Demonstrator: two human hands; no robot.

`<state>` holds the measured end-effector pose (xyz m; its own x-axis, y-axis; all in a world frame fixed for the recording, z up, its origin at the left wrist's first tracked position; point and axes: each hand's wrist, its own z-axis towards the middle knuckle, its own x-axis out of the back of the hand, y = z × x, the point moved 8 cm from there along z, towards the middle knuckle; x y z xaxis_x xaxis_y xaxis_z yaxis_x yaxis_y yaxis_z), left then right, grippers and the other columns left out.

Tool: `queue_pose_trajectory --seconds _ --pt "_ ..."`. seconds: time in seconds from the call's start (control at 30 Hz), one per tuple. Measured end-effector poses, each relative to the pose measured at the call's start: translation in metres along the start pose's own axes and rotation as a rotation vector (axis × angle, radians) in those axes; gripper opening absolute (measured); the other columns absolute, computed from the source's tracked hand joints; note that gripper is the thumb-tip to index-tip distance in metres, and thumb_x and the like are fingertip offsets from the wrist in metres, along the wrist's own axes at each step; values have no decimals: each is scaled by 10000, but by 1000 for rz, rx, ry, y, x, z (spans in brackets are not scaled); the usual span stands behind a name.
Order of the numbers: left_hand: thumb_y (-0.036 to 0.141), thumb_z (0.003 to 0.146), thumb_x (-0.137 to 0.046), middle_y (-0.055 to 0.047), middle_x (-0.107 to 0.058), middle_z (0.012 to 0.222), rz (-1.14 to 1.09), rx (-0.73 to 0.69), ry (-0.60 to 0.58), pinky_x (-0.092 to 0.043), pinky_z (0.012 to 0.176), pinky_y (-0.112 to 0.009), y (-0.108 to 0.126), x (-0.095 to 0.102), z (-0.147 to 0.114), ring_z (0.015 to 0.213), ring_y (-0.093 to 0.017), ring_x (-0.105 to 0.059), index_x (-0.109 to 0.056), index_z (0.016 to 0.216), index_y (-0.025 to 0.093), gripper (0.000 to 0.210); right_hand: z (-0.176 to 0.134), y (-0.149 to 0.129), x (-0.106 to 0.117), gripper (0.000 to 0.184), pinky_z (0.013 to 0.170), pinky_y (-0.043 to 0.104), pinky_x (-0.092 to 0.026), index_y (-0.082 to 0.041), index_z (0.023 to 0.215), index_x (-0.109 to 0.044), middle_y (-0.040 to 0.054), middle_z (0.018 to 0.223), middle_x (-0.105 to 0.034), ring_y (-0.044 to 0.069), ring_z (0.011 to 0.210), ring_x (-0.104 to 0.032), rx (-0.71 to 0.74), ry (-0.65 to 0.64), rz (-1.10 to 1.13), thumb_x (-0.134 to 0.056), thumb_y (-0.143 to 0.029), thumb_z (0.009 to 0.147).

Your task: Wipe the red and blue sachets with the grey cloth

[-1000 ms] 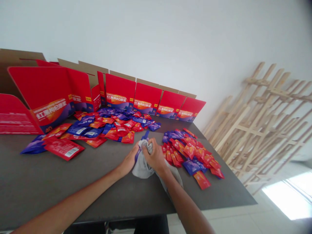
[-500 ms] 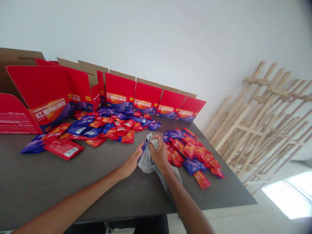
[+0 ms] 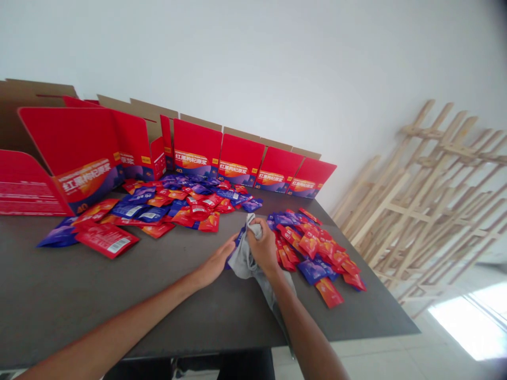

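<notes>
Near the middle of the dark table, my left hand point(image 3: 217, 262) grips a blue-purple pouch point(image 3: 240, 237), most of which is covered. My right hand point(image 3: 262, 244) is closed on a bunched grey cloth point(image 3: 242, 259) and presses it against the pouch's face. The cloth's loose end trails down under my right forearm to the table edge. Just right of my right hand lies a pile of red and blue pouches point(image 3: 312, 240). A larger spread of similar pouches point(image 3: 198, 212) lies beyond my left hand, reaching to the far left.
Several open red cartons point(image 3: 240, 150) stand in a row along the back of the table point(image 3: 174, 322), against the white wall. A larger open carton point(image 3: 71, 137) is at the left. Pale wooden frames point(image 3: 428, 200) lean beyond the table's right edge.
My right hand and the cloth have shifted slightly right and down across the pouch, which now shows less. My left hand still holds the pouch. The piles look the same.
</notes>
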<state>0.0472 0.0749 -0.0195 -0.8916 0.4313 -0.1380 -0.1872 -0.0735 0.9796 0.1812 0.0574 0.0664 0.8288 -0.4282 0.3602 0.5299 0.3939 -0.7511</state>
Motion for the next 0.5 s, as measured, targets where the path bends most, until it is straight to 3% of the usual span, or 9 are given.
queue_pose_trajectory --seconds 0.13,0.23,0.37,0.43,0.5 --pt "493 894 -553 -60 -637 1329 -175 25 152 -320 1148 -357 7 16 3 1350 -247 -464 -594 1318 234 499 -13 -12 -32 139 718 248 -454 -218 881 -597 -23 798 -637 156 724 -597 89 -296 29 -531 -197 760" --pt "381 887 -605 -46 -722 1084 -396 80 246 -513 913 -284 13 29 8 1030 -182 -664 -613 1243 216 392 -26 -23 -51 158 745 252 -459 -226 881 -613 -22 807 -651 162 750 -614 142 -446 5 -541 -192 745" --pt "193 783 -739 23 -695 791 -509 108 295 -518 619 -180 17 41 12 640 -87 -637 -650 1103 192 332 -20 -29 -36 159 723 247 -455 -215 877 -594 -13 809 -639 156 732 -595 138 -297 35 -522 -185 738" --pt "158 743 -773 12 -706 792 -506 117 277 -523 611 -184 16 40 14 628 -90 -639 -663 1075 172 350 -14 -30 -23 137 683 238 -448 -207 857 -583 -15 782 -618 147 691 -570 132 -195 62 -517 -184 739" --pt "139 723 -787 -20 -735 855 -488 118 269 -538 655 -201 14 40 14 675 -109 -665 -674 1065 152 361 -12 -32 -17 133 668 234 -447 -203 857 -583 -15 776 -611 142 677 -562 143 -178 79 -517 -189 742"
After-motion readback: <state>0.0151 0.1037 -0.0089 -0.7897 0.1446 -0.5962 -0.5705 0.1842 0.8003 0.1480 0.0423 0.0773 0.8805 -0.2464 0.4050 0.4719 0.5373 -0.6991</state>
